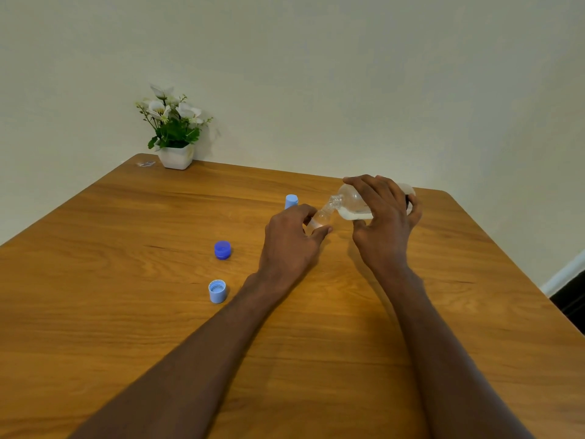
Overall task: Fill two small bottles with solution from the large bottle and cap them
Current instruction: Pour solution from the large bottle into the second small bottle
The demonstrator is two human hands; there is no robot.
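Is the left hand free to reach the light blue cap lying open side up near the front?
Probably not yet. The left hand grips the small bottle under the pouring large bottle. The table between it and the light blue cap is bare.

Wooden table with rounded corners and visible grain, filling the lower field from 3 to 9 o'clock. Pale wall behind it, occupying the upper field. At 10 o'clock, on the table's far corner and close to the wall, a white square pot holding a plant with white flowers and green leaves. Just left of the pot, a small pale scrap, too small to identify. At 3 o'clock, a white skirting above dark floor.
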